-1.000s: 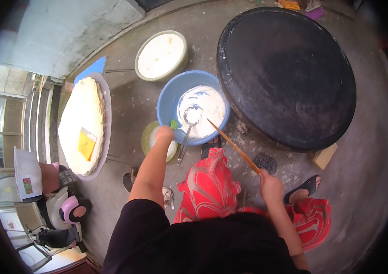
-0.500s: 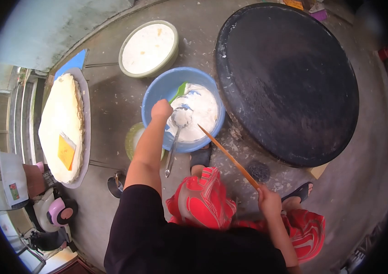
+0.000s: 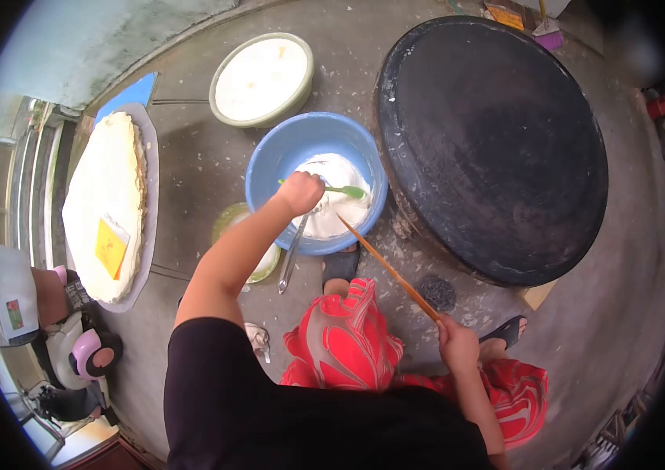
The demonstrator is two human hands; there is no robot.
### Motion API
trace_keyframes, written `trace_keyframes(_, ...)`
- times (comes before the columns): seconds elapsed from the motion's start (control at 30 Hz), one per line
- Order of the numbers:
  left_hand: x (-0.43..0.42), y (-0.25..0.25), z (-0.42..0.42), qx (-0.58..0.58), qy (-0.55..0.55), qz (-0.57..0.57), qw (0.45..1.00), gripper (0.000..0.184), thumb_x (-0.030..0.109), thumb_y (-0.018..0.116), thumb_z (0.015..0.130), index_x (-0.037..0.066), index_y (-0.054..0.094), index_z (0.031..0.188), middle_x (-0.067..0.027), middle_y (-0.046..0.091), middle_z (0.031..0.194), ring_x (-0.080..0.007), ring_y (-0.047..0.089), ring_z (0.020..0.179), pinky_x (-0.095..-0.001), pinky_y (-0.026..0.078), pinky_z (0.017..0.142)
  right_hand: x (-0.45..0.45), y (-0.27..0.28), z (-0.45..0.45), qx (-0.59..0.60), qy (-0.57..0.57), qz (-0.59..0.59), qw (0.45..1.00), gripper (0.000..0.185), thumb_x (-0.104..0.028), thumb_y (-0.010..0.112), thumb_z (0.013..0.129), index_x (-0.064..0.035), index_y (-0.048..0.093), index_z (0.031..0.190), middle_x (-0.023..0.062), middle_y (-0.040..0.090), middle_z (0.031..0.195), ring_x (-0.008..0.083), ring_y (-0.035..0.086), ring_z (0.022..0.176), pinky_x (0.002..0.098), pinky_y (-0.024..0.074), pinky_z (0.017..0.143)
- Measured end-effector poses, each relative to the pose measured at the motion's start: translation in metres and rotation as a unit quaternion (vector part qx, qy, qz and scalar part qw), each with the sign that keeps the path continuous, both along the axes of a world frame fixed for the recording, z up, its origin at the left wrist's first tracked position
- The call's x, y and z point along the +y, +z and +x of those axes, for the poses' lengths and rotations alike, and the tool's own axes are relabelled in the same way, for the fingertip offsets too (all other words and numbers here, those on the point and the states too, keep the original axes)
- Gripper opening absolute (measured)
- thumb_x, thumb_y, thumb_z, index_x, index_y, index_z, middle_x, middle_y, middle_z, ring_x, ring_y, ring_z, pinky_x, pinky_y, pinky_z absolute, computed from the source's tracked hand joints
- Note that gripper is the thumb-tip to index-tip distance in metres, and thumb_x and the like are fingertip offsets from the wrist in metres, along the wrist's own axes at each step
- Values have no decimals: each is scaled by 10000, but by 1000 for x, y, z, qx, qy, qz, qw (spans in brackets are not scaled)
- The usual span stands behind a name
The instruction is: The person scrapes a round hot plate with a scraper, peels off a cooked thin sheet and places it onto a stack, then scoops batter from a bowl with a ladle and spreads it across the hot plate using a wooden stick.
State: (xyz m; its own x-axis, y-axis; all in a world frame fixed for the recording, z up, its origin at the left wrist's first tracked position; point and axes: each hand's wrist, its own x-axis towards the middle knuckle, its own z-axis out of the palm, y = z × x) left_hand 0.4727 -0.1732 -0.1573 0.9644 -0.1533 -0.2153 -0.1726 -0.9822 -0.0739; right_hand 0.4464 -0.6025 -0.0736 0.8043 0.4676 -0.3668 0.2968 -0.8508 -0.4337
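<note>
Over the blue basin, my left hand is closed around the handle of a green spatula. The spatula's head lies to the right of the hand, over thick white batter; whether it touches the batter I cannot tell. A metal ladle leans on the near rim, its bowl end down in the batter and partly hidden. In my right hand, low near my knee, is a long, thin wooden stick. Its tapered tip reaches over the basin's near right side.
A large round black griddle stands right of the basin. Behind it sits a bowl of white batter; a smaller green bowl is half hidden by my forearm. Pale flatbreads are piled at left. A dark scouring pad lies on the floor.
My left hand has moved right over the basin, and the green spatula has swung from pointing away to pointing right. My right hand and the stick have barely moved.
</note>
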Motion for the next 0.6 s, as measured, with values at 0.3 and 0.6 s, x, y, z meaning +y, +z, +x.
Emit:
trace_keyframes(0.3,-20,-2,-26,102,522,-347,773,151,101,490,766,-10,557,689,-147,572,631,-257,581,592,-374,463,490,-1,2,-2,40,-70,125,989,157,-131,523,832,-111,596,969,111,562,595,260,587,547,325,448,513)
trace_keyframes(0.6,-82,-34,69,47,700,-655,279,183,66,387,773,28,452,607,-153,455,522,-275,438,408,-389,296,343,2,7,-1,5,-41,276,960,182,-21,481,832,-5,580,984,62,536,594,125,537,532,229,421,526)
